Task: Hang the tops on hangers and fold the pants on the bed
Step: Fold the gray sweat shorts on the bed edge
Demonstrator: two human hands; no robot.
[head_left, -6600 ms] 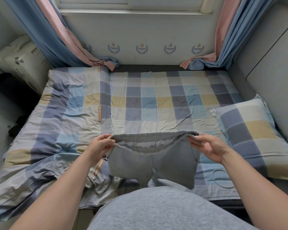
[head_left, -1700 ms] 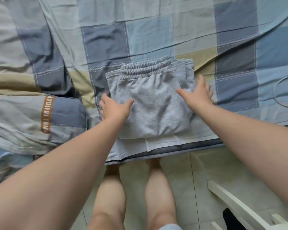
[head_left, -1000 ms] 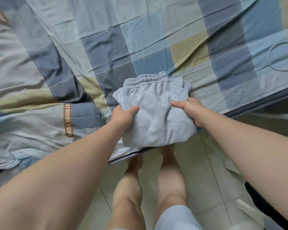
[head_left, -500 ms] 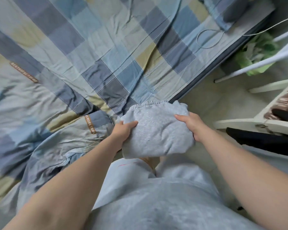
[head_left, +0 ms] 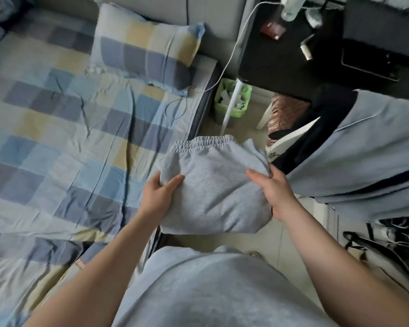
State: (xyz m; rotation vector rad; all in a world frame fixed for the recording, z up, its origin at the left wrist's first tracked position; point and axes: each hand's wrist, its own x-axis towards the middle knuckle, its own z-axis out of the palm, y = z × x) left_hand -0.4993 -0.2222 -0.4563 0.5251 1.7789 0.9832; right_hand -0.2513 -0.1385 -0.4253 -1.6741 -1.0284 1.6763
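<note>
beside the bed's edge: folded pants carried in both hands

just off the bed, past its side edge and above the floor, the folded grey pants are held up. the left hand grips their bed-side edge, thumb on top; the right hand clamps the far edge. folding looks finished, so this seems the carry to a resting spot; next it needs a flat place and level hands. the waistband points away from the person; the slightly longer axis runs roughly along the bed's edge.
</note>
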